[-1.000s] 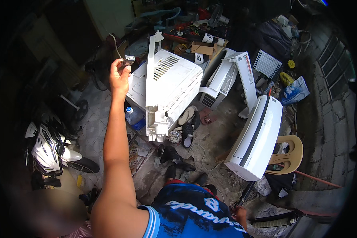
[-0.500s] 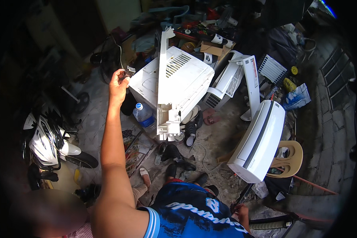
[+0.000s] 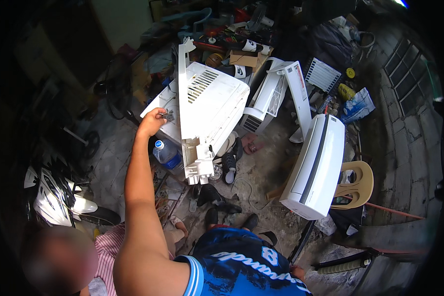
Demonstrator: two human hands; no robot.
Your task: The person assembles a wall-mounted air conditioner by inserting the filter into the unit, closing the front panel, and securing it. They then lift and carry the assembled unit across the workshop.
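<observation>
Left hand: our left hand point(image 3: 152, 122) is stretched out at arm's length, its grip pinched shut on a small dark part point(image 3: 167, 116) held just beside the edge of the white air conditioner casing point(image 3: 209, 106).
Why held so: we judge the part is kept up against the casing because it belongs to it; its exact kind is too small to tell.
Casing: it stands tilted on the floor point(image 3: 266, 172), propped so its vented face is within reach.
Right hand: only a sliver shows by the blue jersey point(image 3: 241, 269), low at our side; we cannot tell its grip.
Nearby: a water bottle point(image 3: 166, 154) below the hand, shoes point(image 3: 230, 163), a second white unit point(image 3: 314, 165), 1 beige chair point(image 3: 357, 182).
Change: against 0.5 s ago, the hand has come closer to the casing and sits lower in view.
</observation>
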